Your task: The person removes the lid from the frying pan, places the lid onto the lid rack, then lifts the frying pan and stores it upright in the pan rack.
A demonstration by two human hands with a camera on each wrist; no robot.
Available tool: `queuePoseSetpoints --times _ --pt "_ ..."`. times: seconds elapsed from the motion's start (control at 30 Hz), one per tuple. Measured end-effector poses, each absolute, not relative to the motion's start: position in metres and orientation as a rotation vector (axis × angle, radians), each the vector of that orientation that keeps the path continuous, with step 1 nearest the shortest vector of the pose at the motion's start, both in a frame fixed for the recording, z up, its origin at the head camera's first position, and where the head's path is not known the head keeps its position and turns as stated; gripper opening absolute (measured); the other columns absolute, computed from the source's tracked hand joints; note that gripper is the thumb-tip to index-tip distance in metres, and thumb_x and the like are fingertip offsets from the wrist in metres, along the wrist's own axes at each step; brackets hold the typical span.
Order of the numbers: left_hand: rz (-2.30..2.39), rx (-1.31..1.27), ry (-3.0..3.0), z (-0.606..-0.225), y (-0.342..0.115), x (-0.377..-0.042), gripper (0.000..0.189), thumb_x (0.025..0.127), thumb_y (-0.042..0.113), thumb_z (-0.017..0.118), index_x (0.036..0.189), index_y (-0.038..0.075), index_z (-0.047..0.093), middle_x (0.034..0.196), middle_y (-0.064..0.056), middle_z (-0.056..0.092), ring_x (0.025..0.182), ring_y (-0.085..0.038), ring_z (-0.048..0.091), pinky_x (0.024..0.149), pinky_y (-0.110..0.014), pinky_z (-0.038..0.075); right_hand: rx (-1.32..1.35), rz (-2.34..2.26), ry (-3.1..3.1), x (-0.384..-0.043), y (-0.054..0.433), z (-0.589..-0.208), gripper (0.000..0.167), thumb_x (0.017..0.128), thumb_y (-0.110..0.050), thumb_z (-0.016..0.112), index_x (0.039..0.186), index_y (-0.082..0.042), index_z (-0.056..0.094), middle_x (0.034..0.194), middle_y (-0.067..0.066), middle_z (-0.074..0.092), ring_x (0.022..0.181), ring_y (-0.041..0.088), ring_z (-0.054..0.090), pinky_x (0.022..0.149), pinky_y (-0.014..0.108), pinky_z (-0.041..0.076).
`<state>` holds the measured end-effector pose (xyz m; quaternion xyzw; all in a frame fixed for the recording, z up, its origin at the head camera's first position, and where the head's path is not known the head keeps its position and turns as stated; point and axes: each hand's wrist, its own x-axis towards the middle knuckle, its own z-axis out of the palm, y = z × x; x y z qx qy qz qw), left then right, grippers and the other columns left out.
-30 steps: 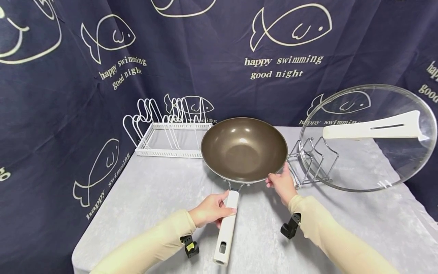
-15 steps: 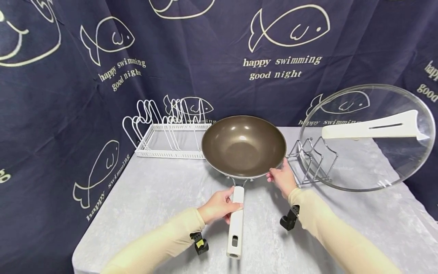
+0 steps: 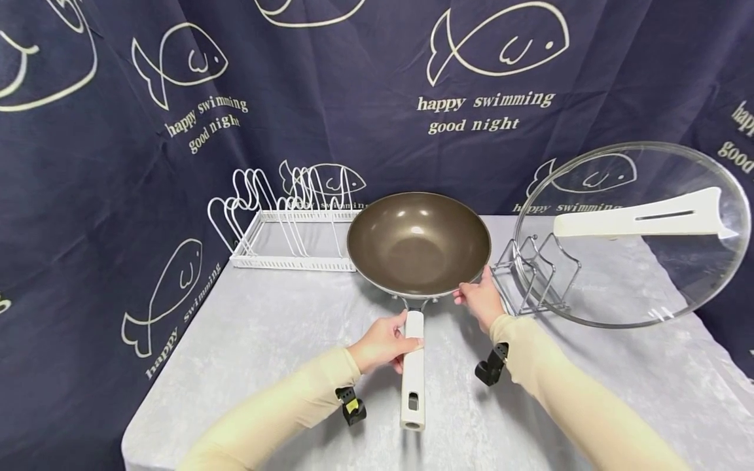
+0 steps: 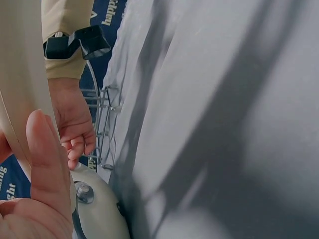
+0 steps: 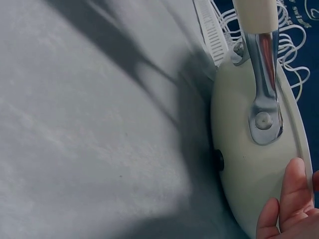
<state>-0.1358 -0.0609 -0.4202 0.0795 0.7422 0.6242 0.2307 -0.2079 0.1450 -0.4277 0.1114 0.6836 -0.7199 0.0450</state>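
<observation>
A frying wok (image 3: 418,248) with a brown inside, a cream outer wall and a white handle (image 3: 413,386) is at the middle of the table in the head view. My left hand (image 3: 384,342) grips the handle near the wok, thumb across its top. At the near right edge, my right hand (image 3: 480,302) pinches the rim. The right wrist view shows fingers of the right hand (image 5: 294,199) against the outer wall (image 5: 244,134) just under the rim. Riveted metal brackets (image 5: 264,99) join the handle to the wok.
A white wire rack (image 3: 294,263) stands at the back left, partly behind the wok. Close by my right hand, a metal wire rack (image 3: 538,278) holds a large glass lid (image 3: 677,281) upright with a white handle. Dark blue printed cloth (image 3: 377,98) hangs behind the table (image 3: 247,347).
The wok has shifted slightly toward the back, and its handle has swung to the right, so it points straighter toward me. Both hands have moved with it, keeping their hold.
</observation>
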Motion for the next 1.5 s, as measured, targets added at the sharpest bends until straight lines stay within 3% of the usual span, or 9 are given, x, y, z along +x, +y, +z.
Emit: queuePoseSetpoints --times 0.27,0.53,0.7,0.9,1.0,1.1,1.13,1.33,1.5 --pt "1.709 0.165 2.048 -0.421 -0.056 -0.151 0.077 0.086 0.006 0.067 0.146 -0.009 0.021 0.057 -0.003 0.056 0.038 -0.009 0.051 0.038 -0.023 0.046 0.294 -2.136 2.112 -0.202 0.142 -0.427 0.086 0.089 0.01 0.04 0.15 -0.007 -0.018 0.069 -0.002 0.061 0.057 0.003 0.057 0.057 0.017 0.051" --pt "1.661 0.164 2.095 -0.417 -0.053 -0.164 0.075 0.088 0.007 0.065 0.147 -0.008 0.021 0.053 -0.004 0.056 0.037 -0.01 0.052 0.039 -0.025 0.049 0.11 -1.891 2.051 -0.147 0.132 -0.419 0.077 0.095 -0.003 0.041 0.145 0.007 -0.017 0.084 0.005 0.065 0.064 0.008 0.061 0.073 0.025 0.053" --pt "1.668 0.149 2.095 -0.415 -0.049 -0.168 0.076 0.089 0.008 0.065 0.147 -0.008 0.019 0.054 -0.004 0.057 0.038 -0.01 0.053 0.039 -0.026 0.049 0.034 -1.935 1.908 -0.122 0.119 -0.412 0.071 0.098 -0.008 0.036 0.146 0.009 -0.013 0.079 0.001 0.061 0.063 0.009 0.06 0.071 0.028 0.05" --pt "1.623 0.158 2.086 -0.414 -0.047 -0.169 0.078 0.089 0.01 0.065 0.147 -0.008 0.017 0.056 -0.006 0.058 0.039 -0.011 0.053 0.042 -0.028 0.051 0.073 -2.056 1.734 -0.103 0.108 -0.414 0.074 0.096 -0.013 0.039 0.148 0.005 -0.011 0.081 -0.002 0.06 0.064 0.009 0.058 0.066 0.028 0.05" --pt "1.59 0.17 2.051 -0.413 -0.047 -0.172 0.057 0.09 0.01 0.064 0.137 -0.011 0.04 0.059 -0.005 0.059 0.042 -0.01 0.054 0.044 -0.026 0.052 0.115 -2.124 1.691 -0.093 0.104 -0.417 0.075 0.095 -0.012 0.04 0.148 0.004 -0.01 0.087 0.002 0.059 0.067 0.01 0.059 0.066 0.029 0.05" --pt "1.601 0.149 1.987 -0.414 -0.047 -0.176 0.031 0.089 0.008 0.064 0.114 -0.01 0.056 0.063 -0.004 0.06 0.047 -0.01 0.056 0.047 -0.021 0.051 0.167 -2.173 1.694 -0.086 0.099 -0.418 0.074 0.094 -0.01 0.041 0.149 0.003 -0.006 0.091 0.005 0.059 0.071 0.011 0.06 0.063 0.029 0.052" --pt "1.609 0.14 1.965 -0.415 -0.047 -0.178 0.024 0.089 0.007 0.063 0.107 -0.008 0.058 0.064 -0.004 0.06 0.049 -0.009 0.056 0.048 -0.02 0.051 0.187 -2.188 1.692 -0.085 0.097 -0.419 0.074 0.093 -0.009 0.042 0.15 0.003 -0.005 0.09 0.005 0.059 0.07 0.011 0.059 0.062 0.029 0.052" --pt "1.719 0.049 1.834 -0.426 -0.044 -0.188 0.015 0.089 0.008 0.061 0.098 -0.004 0.058 0.066 -0.003 0.061 0.053 -0.009 0.058 0.051 -0.021 0.052 0.188 -2.266 1.646 -0.081 0.088 -0.418 0.073 0.09 -0.004 0.044 0.15 0.003 0.002 0.094 0.006 0.057 0.076 0.01 0.057 0.062 0.024 0.051" --pt "1.785 0.005 1.778 -0.435 -0.041 -0.192 0.01 0.088 0.012 0.061 0.087 0.005 0.054 0.065 -0.003 0.062 0.056 -0.009 0.06 0.053 -0.021 0.052 0.161 -2.266 1.565 -0.079 0.079 -0.415 0.077 0.089 -0.003 0.046 0.151 -0.005 0.001 0.097 0.011 0.052 0.063 0.012 0.055 0.052 0.026 0.052"
